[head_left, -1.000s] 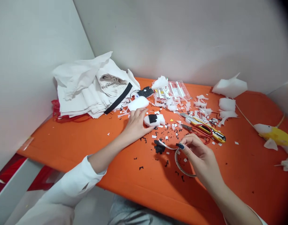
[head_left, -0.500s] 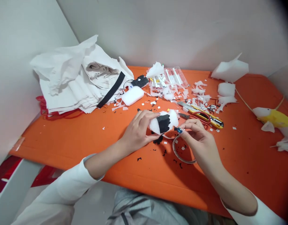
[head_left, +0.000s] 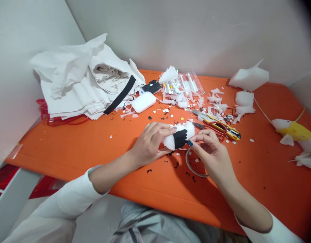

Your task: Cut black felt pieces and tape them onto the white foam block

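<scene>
Left hand (head_left: 151,141) fingers wrap the white foam lump with black felt patch (head_left: 178,136) just above the orange table (head_left: 69,145), long axis left-right, right hand (head_left: 211,152) pinching at its right end, tape ring (head_left: 194,167) beneath.

Small home craft corner, set against plain pale walls. Orange flat surface (head_left: 69,148) strewn with white and black foam snippets (head_left: 216,101); yellow-handled utility knife (head_left: 221,125), red-handled scissors (head_left: 216,130), clear plastic box of small tubes (head_left: 186,84), heap of folded white paper sheets (head_left: 82,87), yellow-and-white foam fish figure (head_left: 294,130) at the right edge.
</scene>
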A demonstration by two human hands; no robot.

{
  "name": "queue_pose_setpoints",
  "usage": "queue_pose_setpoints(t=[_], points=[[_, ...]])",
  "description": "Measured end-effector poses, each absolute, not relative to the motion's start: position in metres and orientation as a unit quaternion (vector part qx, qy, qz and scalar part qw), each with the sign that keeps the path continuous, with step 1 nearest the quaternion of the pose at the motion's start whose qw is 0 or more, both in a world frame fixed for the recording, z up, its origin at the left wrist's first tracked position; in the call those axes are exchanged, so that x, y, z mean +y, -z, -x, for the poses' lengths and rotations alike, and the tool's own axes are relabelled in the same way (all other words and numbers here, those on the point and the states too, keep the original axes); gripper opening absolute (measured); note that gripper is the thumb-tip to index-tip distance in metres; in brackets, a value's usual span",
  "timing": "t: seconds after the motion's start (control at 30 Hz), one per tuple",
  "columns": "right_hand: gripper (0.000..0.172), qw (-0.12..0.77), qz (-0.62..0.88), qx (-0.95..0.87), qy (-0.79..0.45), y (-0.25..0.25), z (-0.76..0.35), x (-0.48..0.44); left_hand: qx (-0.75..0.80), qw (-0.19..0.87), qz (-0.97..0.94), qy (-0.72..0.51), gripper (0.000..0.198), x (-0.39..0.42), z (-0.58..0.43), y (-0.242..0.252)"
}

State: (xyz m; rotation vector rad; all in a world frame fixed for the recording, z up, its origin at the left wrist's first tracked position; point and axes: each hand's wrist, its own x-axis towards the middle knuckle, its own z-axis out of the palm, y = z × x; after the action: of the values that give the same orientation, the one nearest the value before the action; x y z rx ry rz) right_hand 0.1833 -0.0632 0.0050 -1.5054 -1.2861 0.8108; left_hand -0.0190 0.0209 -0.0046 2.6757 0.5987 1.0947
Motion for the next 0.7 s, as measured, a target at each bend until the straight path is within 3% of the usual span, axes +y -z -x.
queue_pose_setpoints(t=[0.7], points=[[0.007,0.488,0.612,-0.527,-0.331,-0.0059,-0.1791,-0.0658,0.183,0.095,-0.894,-0.398,0.055,0.0201,0.0168,0.0057]])
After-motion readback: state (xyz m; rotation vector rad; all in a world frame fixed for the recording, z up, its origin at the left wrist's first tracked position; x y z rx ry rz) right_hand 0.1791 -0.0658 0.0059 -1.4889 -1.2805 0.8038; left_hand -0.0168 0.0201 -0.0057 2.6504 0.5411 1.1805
